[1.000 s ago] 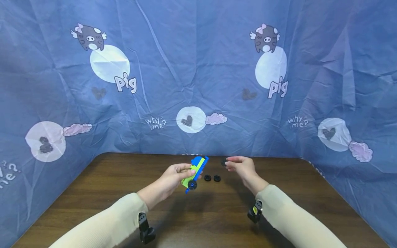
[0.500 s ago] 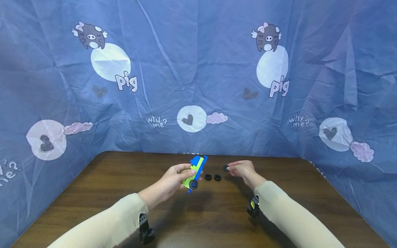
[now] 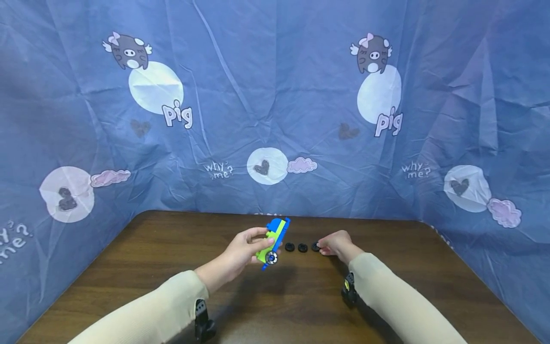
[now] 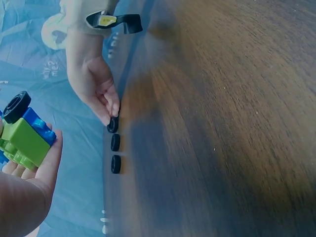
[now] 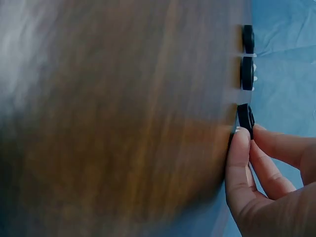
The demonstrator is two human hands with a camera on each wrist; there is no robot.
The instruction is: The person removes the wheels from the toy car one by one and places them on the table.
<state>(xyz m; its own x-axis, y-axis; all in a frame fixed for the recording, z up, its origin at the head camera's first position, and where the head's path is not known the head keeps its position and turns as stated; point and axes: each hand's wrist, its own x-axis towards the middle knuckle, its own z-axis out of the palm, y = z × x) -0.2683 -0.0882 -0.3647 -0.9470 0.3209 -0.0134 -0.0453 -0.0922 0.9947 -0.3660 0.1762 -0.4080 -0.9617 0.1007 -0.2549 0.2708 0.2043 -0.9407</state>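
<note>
My left hand (image 3: pixel 238 251) grips a toy car (image 3: pixel 280 234) of green and blue building blocks, tilted in the air above the table. One black wheel (image 3: pixel 271 258) shows on its near end; the fingers and thumb cover part of the middle. With thumb and fingertips, my right hand (image 3: pixel 340 244) pinches a loose black wheel (image 5: pixel 245 120) down at the tabletop. The right wrist view shows that wheel leaning slightly. Beside it in a row lie two more black wheels (image 3: pixel 302 248), (image 4: pixel 115 164), flat on the wood.
The brown wooden table (image 3: pixel 172 253) stretches out under both arms. Behind its far edge and along its sides hangs a blue curtain (image 3: pixel 275 105) printed with pigs and hearts. Each wrist carries a small black camera mount (image 3: pixel 349 289).
My right hand has lowered its wheel from behind the row to the table, at the row's right end. The left hand keeps the toy car in nearly the same place.
</note>
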